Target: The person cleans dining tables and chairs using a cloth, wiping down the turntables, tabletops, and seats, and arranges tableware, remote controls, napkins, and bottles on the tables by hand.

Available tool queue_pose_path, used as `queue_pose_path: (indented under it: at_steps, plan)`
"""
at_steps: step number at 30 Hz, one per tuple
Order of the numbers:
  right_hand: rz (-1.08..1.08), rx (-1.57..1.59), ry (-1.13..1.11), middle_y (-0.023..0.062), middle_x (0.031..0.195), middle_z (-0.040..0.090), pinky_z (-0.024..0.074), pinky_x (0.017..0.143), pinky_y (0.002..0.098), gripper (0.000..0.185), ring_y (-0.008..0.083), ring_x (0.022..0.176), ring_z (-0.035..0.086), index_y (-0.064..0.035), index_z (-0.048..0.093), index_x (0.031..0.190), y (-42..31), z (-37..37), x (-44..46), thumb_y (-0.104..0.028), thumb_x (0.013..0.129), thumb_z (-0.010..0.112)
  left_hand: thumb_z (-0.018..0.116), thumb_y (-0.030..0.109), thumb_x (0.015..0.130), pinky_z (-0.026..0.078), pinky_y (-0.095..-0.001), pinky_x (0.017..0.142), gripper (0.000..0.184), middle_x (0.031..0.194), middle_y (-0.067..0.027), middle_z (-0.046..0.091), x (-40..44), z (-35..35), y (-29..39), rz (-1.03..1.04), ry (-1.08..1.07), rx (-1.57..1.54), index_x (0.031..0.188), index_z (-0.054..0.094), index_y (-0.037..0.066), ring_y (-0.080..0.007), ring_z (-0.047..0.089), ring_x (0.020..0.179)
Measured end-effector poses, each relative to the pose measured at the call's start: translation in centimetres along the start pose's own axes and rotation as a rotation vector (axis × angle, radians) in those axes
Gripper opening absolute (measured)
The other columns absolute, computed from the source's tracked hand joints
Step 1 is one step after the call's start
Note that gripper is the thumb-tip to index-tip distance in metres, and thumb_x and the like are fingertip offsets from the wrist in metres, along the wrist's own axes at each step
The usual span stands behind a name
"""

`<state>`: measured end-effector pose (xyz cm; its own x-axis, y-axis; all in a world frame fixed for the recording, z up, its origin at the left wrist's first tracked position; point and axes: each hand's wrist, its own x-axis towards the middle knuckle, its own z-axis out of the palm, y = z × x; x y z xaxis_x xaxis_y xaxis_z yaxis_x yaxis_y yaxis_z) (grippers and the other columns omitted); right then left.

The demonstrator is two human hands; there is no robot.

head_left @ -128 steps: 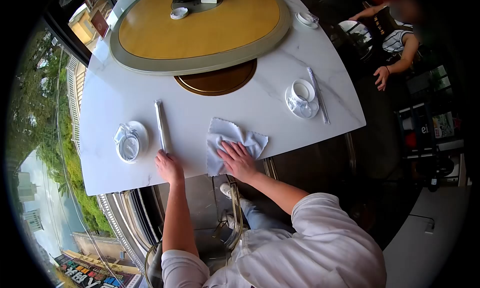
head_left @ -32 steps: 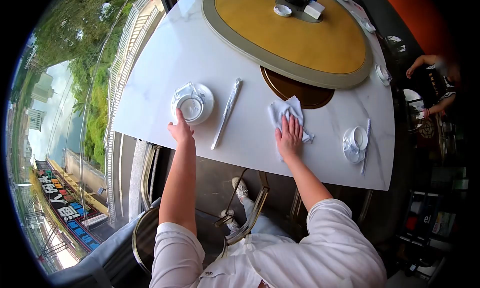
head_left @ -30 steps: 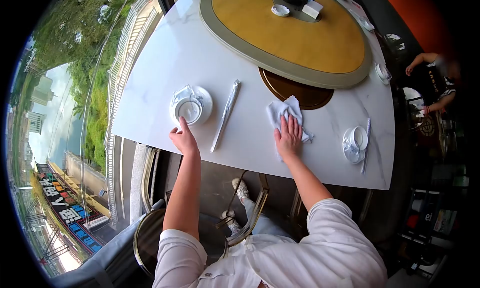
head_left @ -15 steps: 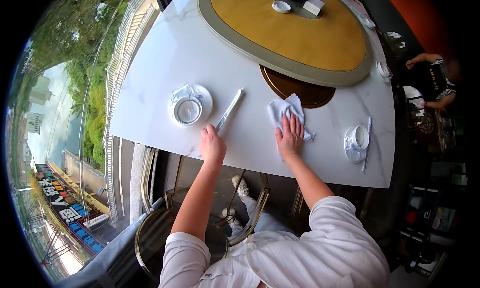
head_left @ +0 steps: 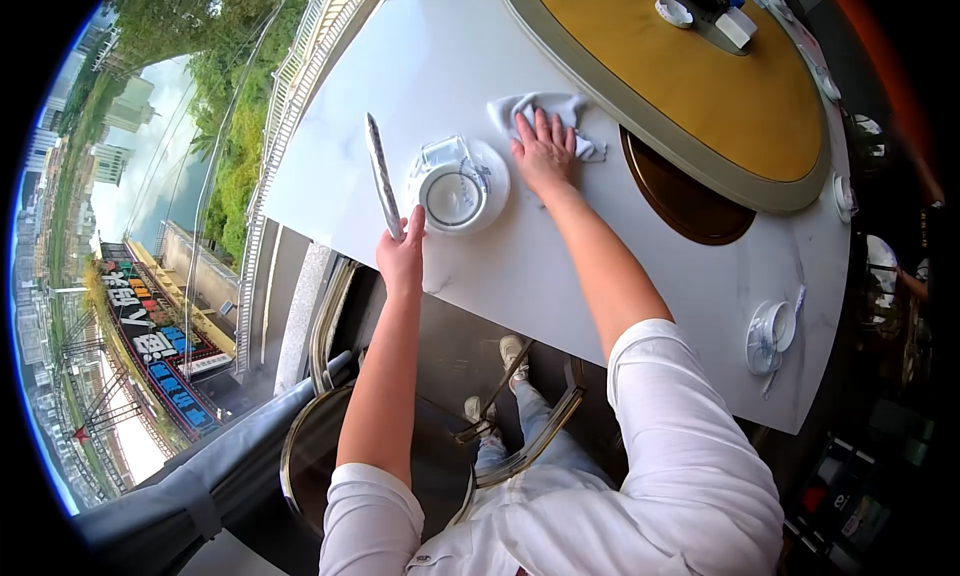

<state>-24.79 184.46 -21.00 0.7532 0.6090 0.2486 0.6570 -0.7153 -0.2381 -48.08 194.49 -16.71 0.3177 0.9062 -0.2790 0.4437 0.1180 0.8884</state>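
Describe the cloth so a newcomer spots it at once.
On the white table, find the gold turntable. Left of its rim in the picture, the right hand rests on the cloth. It is pale and crumpled, unlike the round bowl nearby.

The bowl (head_left: pixel 453 198) sits between the packet (head_left: pixel 380 168) and the cloth (head_left: pixel 507 112).

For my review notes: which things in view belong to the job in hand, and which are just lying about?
Apparently in the job:
cloth, under the right hand
wrapped stick, in the left hand
white table, beneath the cloth

Apparently just there:
near bowl and plate
second bowl
gold turntable
white box
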Motion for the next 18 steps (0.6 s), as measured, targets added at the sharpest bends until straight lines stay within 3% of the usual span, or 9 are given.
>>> queue_pose_path:
  at_steps: [1, 3, 6, 11, 14, 16, 17, 18]
  plan:
    - [-0.115, 0.014, -0.025, 0.0096, 0.140, 0.035, 0.0143, 0.107, 0.0482, 0.046, 0.0320, 0.130, 0.029, -0.0238, 0.041, 0.132, -1.1, -0.2, -0.3, -0.036, 0.089, 0.045, 0.068, 0.049, 0.076, 0.022, -0.0227, 0.035, 0.052, 0.058, -0.0004, 0.050, -0.2, 0.2, 1.4, -0.034, -0.040, -0.013, 0.087, 0.064, -0.001, -0.0041, 0.031, 0.039]
    - [-0.246, 0.077, -0.030, 0.0090, 0.140, 0.036, 0.0160, 0.108, 0.0455, 0.044, 0.0319, 0.129, 0.030, -0.0235, 0.042, 0.132, -0.2, 0.0, -0.9, -0.032, 0.089, 0.047, 0.069, 0.046, 0.075, 0.040, -0.0254, 0.057, 0.050, 0.067, -0.0029, 0.057, 0.0, 0.1, 3.0, -0.198, -0.101, 0.033, 0.081, 0.063, -0.003, -0.0097, 0.050, 0.061]
    - [-0.315, 0.057, -0.038, 0.0101, 0.139, 0.037, 0.0174, 0.107, 0.0451, 0.046, 0.0317, 0.129, 0.031, -0.0207, 0.042, 0.132, 1.2, -2.3, -4.6, -0.029, 0.088, 0.050, 0.070, 0.046, 0.074, 0.041, -0.0261, 0.057, 0.049, 0.068, -0.0034, 0.057, 0.4, 0.7, 2.7, -0.176, -0.087, -0.010, 0.080, 0.062, -0.002, -0.0099, 0.050, 0.061]
    - [-0.076, 0.002, -0.045, 0.0149, 0.138, 0.036, 0.0180, 0.106, 0.0505, 0.053, 0.0338, 0.128, 0.031, -0.0121, 0.040, 0.133, -1.8, -6.1, -15.7, -0.026, 0.084, 0.054, 0.069, 0.048, 0.074, 0.042, -0.0280, 0.059, 0.052, 0.070, -0.0064, 0.059, 1.0, 0.4, 2.4, -0.163, -0.129, 0.028, 0.083, 0.062, -0.003, -0.0125, 0.052, 0.064]
    - [-0.215, 0.106, -0.089, 0.0126, 0.135, 0.040, 0.0231, 0.104, 0.0478, 0.050, 0.0306, 0.125, 0.036, -0.0125, 0.043, 0.130, -8.5, -6.5, -19.5, -0.024, 0.082, 0.055, 0.065, 0.049, 0.077, 0.043, -0.0289, 0.062, 0.053, 0.071, -0.0081, 0.060, 1.1, 0.2, 2.0, -0.233, -0.151, 0.020, 0.084, 0.062, -0.003, -0.0143, 0.054, 0.066]
    - [-0.379, 0.181, -0.051, 0.0108, 0.131, 0.044, 0.0280, 0.102, 0.0468, 0.043, 0.0292, 0.121, 0.041, -0.0107, 0.048, 0.123, -12.0, -4.8, -19.6, -0.022, 0.082, 0.054, 0.059, 0.049, 0.082, 0.032, -0.0251, 0.040, 0.050, 0.057, -0.0008, 0.047, 1.0, -0.2, 0.5, -0.015, -0.001, -0.062, 0.083, 0.059, -0.001, -0.0086, 0.038, 0.044]
    - [-0.451, 0.214, -0.030, 0.0105, 0.128, 0.046, 0.0309, 0.101, 0.0443, 0.042, 0.0281, 0.119, 0.043, -0.0102, 0.049, 0.123, -13.0, -4.4, -19.0, -0.020, 0.082, 0.054, 0.053, 0.042, 0.089, 0.037, -0.0251, 0.052, 0.047, 0.063, -0.0025, 0.053, 0.5, -1.1, 0.8, 0.032, 0.020, -0.058, 0.094, 0.060, -0.003, -0.0093, 0.044, 0.055]
    - [-0.512, 0.236, -0.068, 0.0114, 0.128, 0.047, 0.0305, 0.101, 0.0439, 0.040, 0.0280, 0.119, 0.043, -0.0093, 0.050, 0.121, -12.7, -4.4, -18.3, -0.019, 0.082, 0.054, 0.050, 0.038, 0.091, 0.037, -0.0247, 0.057, 0.043, 0.067, -0.0023, 0.054, 0.1, -2.0, 0.6, 0.098, 0.050, -0.073, 0.096, 0.060, -0.003, -0.0089, 0.045, 0.061]
